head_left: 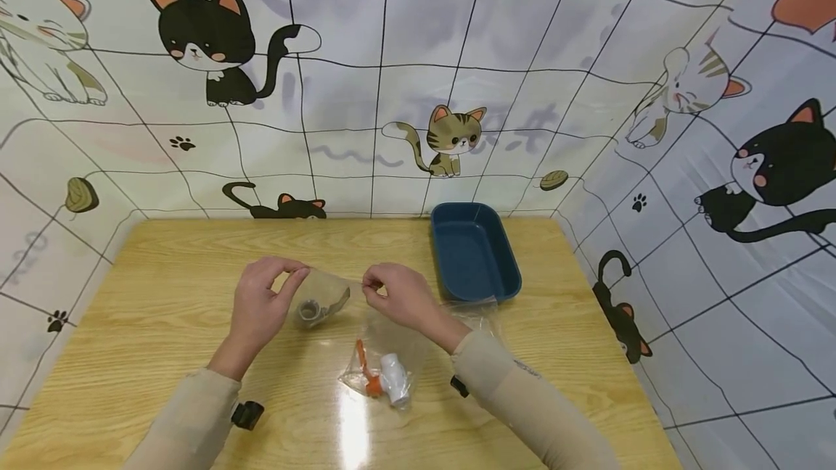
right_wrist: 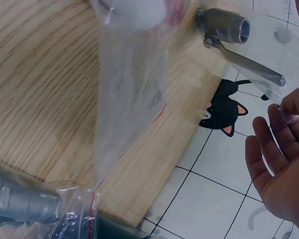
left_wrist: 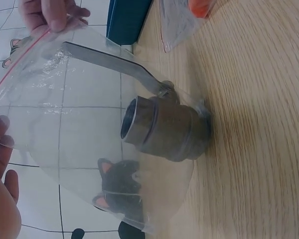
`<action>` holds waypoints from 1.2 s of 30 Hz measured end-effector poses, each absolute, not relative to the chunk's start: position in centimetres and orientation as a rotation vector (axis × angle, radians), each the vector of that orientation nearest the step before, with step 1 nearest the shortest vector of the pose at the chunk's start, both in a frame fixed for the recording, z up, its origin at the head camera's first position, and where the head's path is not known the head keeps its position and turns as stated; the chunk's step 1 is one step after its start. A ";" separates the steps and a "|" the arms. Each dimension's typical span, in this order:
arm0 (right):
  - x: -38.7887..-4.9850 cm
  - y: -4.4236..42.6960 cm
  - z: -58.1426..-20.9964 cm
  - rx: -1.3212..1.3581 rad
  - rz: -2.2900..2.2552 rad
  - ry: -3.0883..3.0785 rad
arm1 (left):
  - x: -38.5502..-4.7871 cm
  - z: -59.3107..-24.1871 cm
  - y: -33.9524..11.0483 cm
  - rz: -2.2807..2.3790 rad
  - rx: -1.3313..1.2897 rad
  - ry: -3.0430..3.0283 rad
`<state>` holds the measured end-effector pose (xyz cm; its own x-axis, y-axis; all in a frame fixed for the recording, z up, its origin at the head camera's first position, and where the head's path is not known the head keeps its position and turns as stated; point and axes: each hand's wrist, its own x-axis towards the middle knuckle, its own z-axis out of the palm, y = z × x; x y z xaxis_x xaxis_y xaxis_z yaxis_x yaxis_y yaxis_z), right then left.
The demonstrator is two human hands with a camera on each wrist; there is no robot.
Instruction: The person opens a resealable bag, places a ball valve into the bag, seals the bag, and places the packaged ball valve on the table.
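A metal ball valve [left_wrist: 164, 124] with a long flat lever sits at the bottom of a clear zip bag [left_wrist: 84, 134] with a red seal line. In the head view the bag is stretched between both hands, above the table. My left hand [head_left: 261, 303] pinches the left end of its top edge between thumb and finger. At the other end, my right hand [head_left: 401, 296] pinches the edge near the lever's tip. Below the right hand lies another clear bag [head_left: 355, 381] with a white plastic valve [head_left: 394, 379] and an orange handle [head_left: 362, 361].
A dark blue tray [head_left: 475, 249] stands at the back right of the wooden table [head_left: 196, 252]. Next to it lies a third clear bag [head_left: 483, 310], partly behind my right arm. The right wrist view shows a grey metal part [right_wrist: 25, 199] in it. A cat-printed sheet surrounds the table.
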<state>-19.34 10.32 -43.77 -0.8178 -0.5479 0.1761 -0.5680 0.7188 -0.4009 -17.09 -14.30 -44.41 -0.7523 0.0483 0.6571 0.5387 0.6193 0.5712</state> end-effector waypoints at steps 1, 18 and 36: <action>-19.3 10.5 -43.8 0.931 0.691 -2.877 | -17.1 -44.4 -14.3 -1.060 -0.465 -2.236; -19.4 10.3 -44.3 0.964 0.872 -3.019 | -16.7 -44.4 -14.9 -1.076 -0.457 -2.246; -19.0 9.0 -45.3 1.142 1.304 -2.943 | -15.6 -43.4 -14.2 -1.116 -0.480 -2.181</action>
